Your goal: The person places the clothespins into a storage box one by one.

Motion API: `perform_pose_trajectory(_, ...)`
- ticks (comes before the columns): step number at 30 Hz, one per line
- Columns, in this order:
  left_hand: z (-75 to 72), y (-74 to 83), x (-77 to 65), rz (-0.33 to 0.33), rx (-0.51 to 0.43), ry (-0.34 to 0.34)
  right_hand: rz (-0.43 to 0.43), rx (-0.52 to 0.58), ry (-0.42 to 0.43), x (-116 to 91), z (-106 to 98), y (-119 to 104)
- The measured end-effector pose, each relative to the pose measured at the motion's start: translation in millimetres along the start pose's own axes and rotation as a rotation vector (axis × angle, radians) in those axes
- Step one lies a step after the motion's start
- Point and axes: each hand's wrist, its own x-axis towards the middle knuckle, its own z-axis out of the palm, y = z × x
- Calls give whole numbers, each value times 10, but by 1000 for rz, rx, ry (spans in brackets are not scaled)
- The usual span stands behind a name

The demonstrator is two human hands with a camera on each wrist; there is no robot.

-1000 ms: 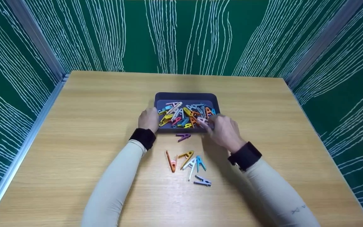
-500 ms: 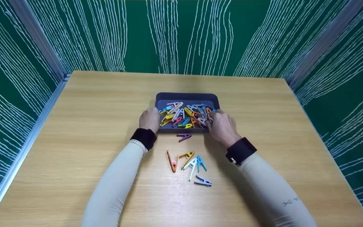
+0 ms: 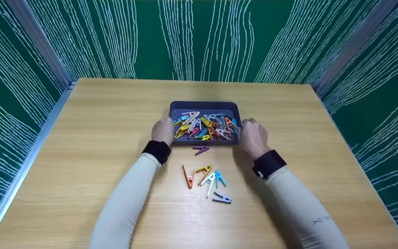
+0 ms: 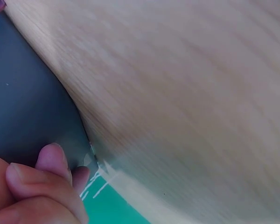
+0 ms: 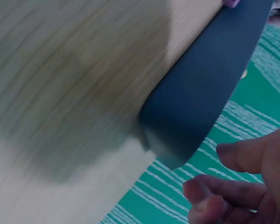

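Observation:
A dark grey tray (image 3: 204, 142) sits mid-table, filled with clothespins (image 3: 216, 128) in many colours. At its left end my left hand (image 3: 163, 131) grips the wall, and in the left wrist view its curled fingers (image 4: 46, 184) lie against the grey side. My right hand (image 3: 253, 137) is by the tray's right end and holds nothing. Thumb and fingers stand apart beside the tray's corner in the right wrist view. Just in front of the tray lies a purple clothespin (image 3: 201, 149).
Nearer the front of the table (image 3: 123, 103) lie orange (image 3: 189, 179), yellow (image 3: 205, 169), white (image 3: 210, 181), blue (image 3: 220, 178) and lavender (image 3: 223, 198) clothespins. Green walls (image 3: 150, 41) with white streaks enclose the table at the back and sides.
My right hand was over the clothespins at the tray's right side, then drew back to the right, outside the tray's end. My left hand and the loose clothespins stay in place.

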Motion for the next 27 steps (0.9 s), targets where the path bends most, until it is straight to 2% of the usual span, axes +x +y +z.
perform_pose_trajectory(3,-1,-10,-3,-4,-11,-3,52,-12,-67,31,35,53)
perform_pose_trajectory(8,-7,-13,-8,-1,-8,-6,123,43,-183,85,95,95)
perform_pose_trajectory(15,1,-39,5,3,-22,-15,171,48,-198,124,155,57)
perform_pose_trajectory(20,-16,-85,-7,0,-52,-34,125,11,-136,100,201,29)
perform_pose_trajectory(22,-44,-96,-36,-2,-35,-11,93,-2,-115,91,215,26)
perform_pose_trajectory(24,-83,-88,-81,13,-2,47,70,-12,-101,87,221,26)
perform_pose_trajectory(27,-139,-33,-179,106,39,158,64,-13,-90,83,213,31)
